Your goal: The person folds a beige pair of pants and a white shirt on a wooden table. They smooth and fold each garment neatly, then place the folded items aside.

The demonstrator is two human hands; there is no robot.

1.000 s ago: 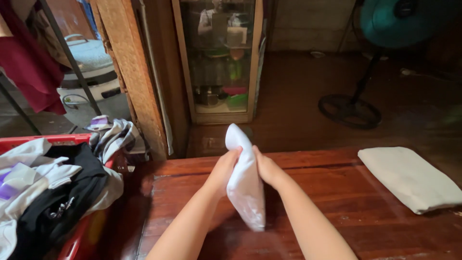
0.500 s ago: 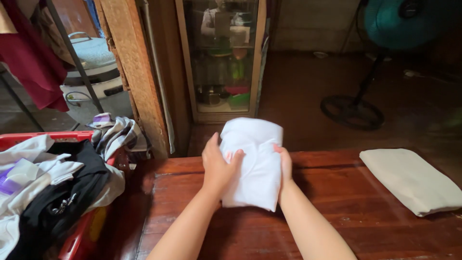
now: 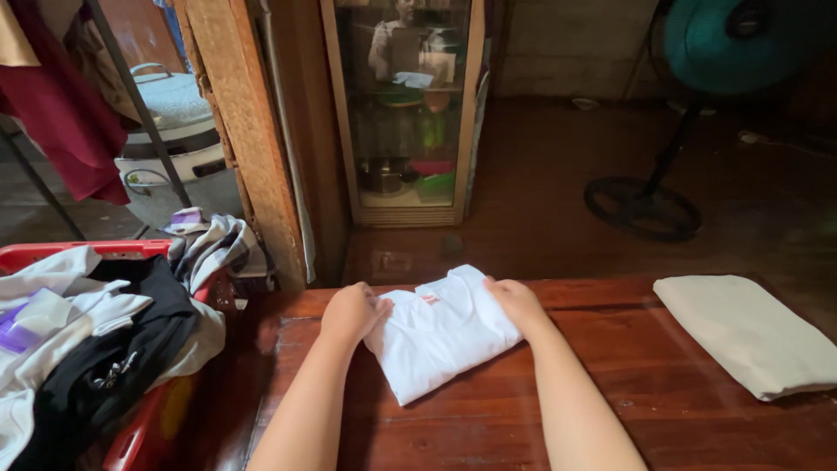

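A folded white shirt (image 3: 440, 336) with a small red tag at its collar lies flat on the dark wooden table (image 3: 663, 419), near the far edge. My left hand (image 3: 350, 311) grips its left edge with curled fingers. Pressing on the shirt's upper right corner is my right hand (image 3: 516, 301), fingers closed on the cloth.
A folded cream cloth (image 3: 748, 331) lies at the table's right. A red basket (image 3: 131, 436) piled with black, white and striped clothes stands at the left. Beyond the table are a glass-fronted cabinet (image 3: 403, 113), a wooden post (image 3: 244, 131) and a green standing fan (image 3: 649, 205).
The shirt was held upright above the table between both hands, then turned face-on. It now lies flat on the table with both hands still on it.
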